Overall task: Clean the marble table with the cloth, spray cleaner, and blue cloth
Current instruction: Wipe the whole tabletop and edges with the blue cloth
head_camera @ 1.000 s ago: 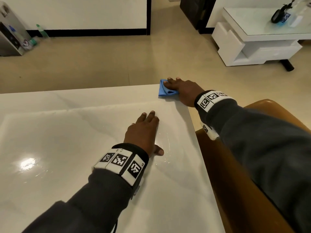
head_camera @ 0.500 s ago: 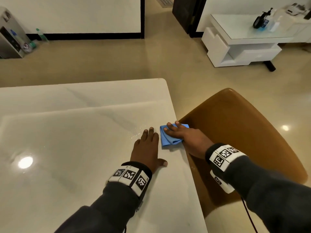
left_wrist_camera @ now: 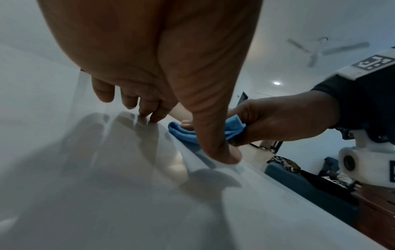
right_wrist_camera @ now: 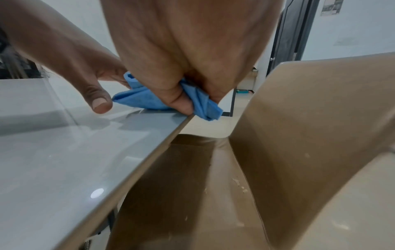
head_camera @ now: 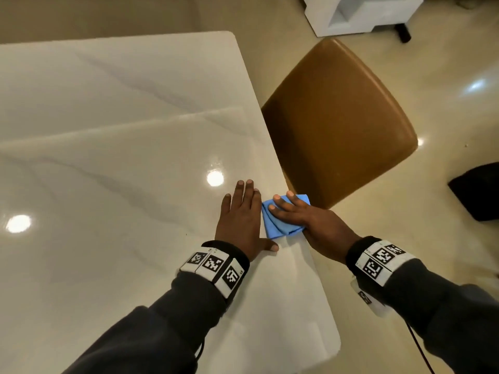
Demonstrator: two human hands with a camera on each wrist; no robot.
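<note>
- The marble table [head_camera: 113, 163] is taking up most of the head view, glossy and reflecting ceiling lights; its right edge is running diagonally past a tan chair [head_camera: 340, 125] tucked just beside it. Wiping well here probably means working along that edge in overlapping passes rather than dabbing.
- The left hand [head_camera: 240, 220] is lying flat on the tabletop, fingers straight and together, gripping nothing; it is acting as a brace. Its thumb tip is pressing the surface close to the edge, and it is sitting just beside the cloth, so it may need shifting inward to free the next pass.
- The right hand [head_camera: 305, 220] is pressing down on the blue cloth [head_camera: 280, 220], fingers spread over its top while the thumb is curling round its near side, as the right wrist view shows. That counts as a hold on the cloth, not a flat push alone.
- The blue cloth is sitting bunched at the table's right edge, touching the surface, with one folded corner [right_wrist_camera: 208, 108] hanging past the rim over the chair side. Flattening the bunch would likely be giving more contact with the marble, and keeping the palm low should be stopping it from slipping off the rim.
- A few fine droplets [head_camera: 216, 164] seem to be glinting near the closer light reflection; these probably want picking up next.
- No spray cleaner or second cloth is showing in these views.
</note>
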